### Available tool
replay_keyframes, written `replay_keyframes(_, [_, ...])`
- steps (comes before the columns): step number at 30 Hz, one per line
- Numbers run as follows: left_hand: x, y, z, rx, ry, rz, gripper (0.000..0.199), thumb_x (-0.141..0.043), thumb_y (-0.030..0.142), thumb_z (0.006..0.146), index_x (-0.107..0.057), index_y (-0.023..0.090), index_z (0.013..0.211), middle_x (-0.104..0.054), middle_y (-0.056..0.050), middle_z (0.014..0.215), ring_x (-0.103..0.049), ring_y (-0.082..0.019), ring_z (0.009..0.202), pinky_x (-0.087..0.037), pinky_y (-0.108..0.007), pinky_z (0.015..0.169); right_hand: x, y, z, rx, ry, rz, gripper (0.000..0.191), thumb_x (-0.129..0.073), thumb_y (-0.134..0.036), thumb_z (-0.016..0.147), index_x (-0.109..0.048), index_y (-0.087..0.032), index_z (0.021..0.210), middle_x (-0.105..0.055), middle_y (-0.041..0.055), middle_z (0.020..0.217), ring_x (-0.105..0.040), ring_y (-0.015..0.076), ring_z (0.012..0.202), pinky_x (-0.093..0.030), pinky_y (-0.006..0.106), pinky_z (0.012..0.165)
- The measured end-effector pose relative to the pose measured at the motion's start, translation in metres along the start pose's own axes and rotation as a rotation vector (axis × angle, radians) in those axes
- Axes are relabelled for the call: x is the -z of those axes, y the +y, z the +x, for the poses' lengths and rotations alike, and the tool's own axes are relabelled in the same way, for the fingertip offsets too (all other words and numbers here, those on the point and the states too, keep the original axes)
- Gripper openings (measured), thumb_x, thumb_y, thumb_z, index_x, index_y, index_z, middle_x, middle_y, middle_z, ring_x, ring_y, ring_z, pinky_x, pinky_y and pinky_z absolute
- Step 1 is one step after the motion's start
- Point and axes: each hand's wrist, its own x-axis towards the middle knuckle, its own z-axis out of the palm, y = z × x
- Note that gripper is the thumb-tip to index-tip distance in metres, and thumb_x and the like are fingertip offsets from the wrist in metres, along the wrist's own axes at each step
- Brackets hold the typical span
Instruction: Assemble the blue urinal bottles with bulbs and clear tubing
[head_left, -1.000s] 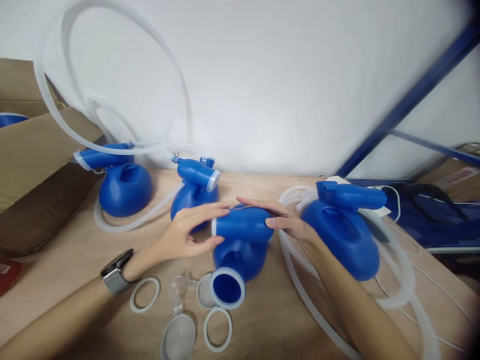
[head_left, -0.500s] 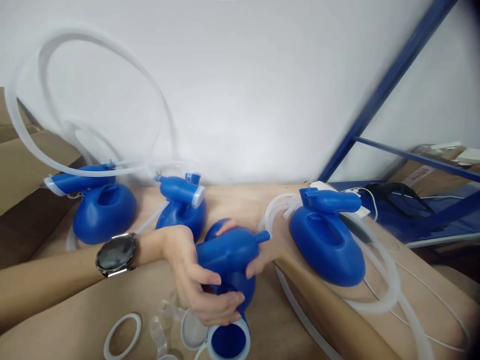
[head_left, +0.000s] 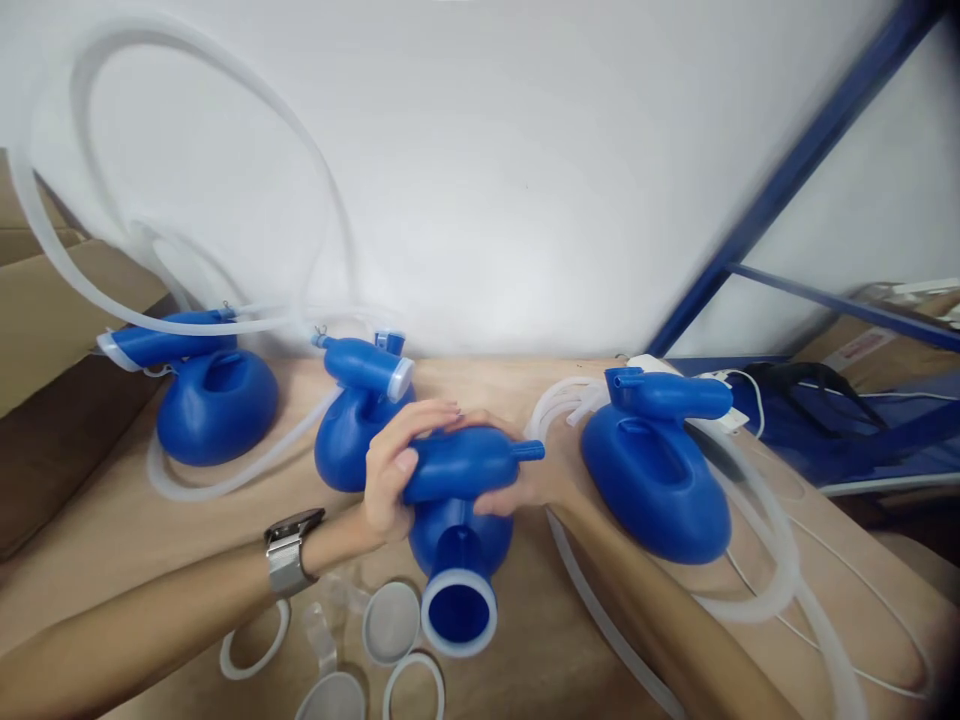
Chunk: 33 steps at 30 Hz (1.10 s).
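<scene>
Midway along the table's near side, a blue plastic urinal bottle (head_left: 465, 465) is between my hands, its white-ringed mouth (head_left: 459, 612) facing me. My left hand (head_left: 390, 470) wraps round the left end of its upper barrel, thumb in front and fingers behind. Around the right end, by the short spout (head_left: 529, 451), my right hand (head_left: 510, 492) grips it, with some fingers hidden behind the bottle. Below my hands lie a white ring (head_left: 259, 655), another white ring (head_left: 415, 690) and round translucent caps (head_left: 391, 622) with straps.
Two blue bottles with capped mouths (head_left: 217, 400) (head_left: 364, 400) stand at the back left, with a clear hose (head_left: 56, 262) looping up against the wall. Another blue bottle (head_left: 652, 470) stands on the right beside coiled hose (head_left: 784, 560). A cardboard box (head_left: 67, 320) is at the left; a blue metal frame (head_left: 780, 180) is at the right.
My left hand has moved up from the bottle's front, near its mouth, to the left end of the upper barrel. The white-ringed mouth now shows fully. My right hand stays on the spout end.
</scene>
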Motion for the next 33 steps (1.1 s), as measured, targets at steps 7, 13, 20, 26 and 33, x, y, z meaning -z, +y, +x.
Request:
replay_keyframes(7, [0.004,0.013,0.025,0.514,0.092,-0.166,0.043,-0.045,0.050,0.102,-0.072,0.016,0.107,-0.078,-0.010,0.108,-0.073,-0.030,0.110,-0.055,-0.047,0.107,-0.002,-0.012,0.001,0.046,-0.006,-0.239,0.082,-0.097,-0.047,0.063,-0.061,-0.029,0.135,-0.063,0.0083,0.143,-0.056,0.0342,0.138,-0.043,0.049,0.118])
replay_keyframes(13, [0.073,0.038,0.002,0.486,0.091,0.079,0.044,-0.052,0.057,0.101,-0.067,0.022,0.123,-0.070,-0.010,0.130,-0.068,-0.028,0.116,-0.058,-0.037,0.091,-0.004,-0.005,0.001,-0.012,0.043,-0.297,0.067,-0.093,-0.051,0.066,-0.070,-0.028,0.125,-0.072,0.0053,0.123,-0.065,0.0332,0.123,-0.050,0.050,0.113])
replay_keyframes(20, [0.114,0.103,-0.100,0.236,-0.844,0.674,0.067,-0.073,0.057,0.093,-0.054,0.032,0.153,-0.061,-0.010,0.153,-0.063,-0.035,0.133,-0.057,-0.044,0.104,0.000,-0.005,-0.003,-0.094,0.158,-0.240,0.076,-0.093,-0.057,0.062,-0.070,-0.031,0.130,-0.076,0.0063,0.120,-0.062,0.0403,0.130,-0.048,0.057,0.116])
replay_keyframes(26, [0.094,0.096,-0.168,-0.075,-0.877,1.028,0.077,-0.080,0.045,0.091,-0.047,0.033,0.160,-0.036,-0.015,0.172,-0.036,-0.043,0.156,-0.031,-0.066,0.125,0.002,0.008,-0.012,-0.134,0.300,-0.099,0.088,-0.086,-0.072,0.061,-0.067,-0.026,0.134,-0.076,0.0082,0.122,-0.065,0.0409,0.126,-0.051,0.058,0.113])
replay_keyframes(33, [0.114,0.071,-0.169,-0.197,-0.786,1.136,0.059,-0.059,0.052,0.105,-0.053,0.022,0.156,-0.068,-0.011,0.146,-0.062,-0.029,0.136,-0.013,-0.053,0.134,-0.011,0.009,-0.004,-0.020,0.323,-0.137,0.077,-0.080,-0.070,0.069,-0.066,-0.026,0.131,-0.076,0.0074,0.121,-0.066,0.0365,0.124,-0.050,0.053,0.113])
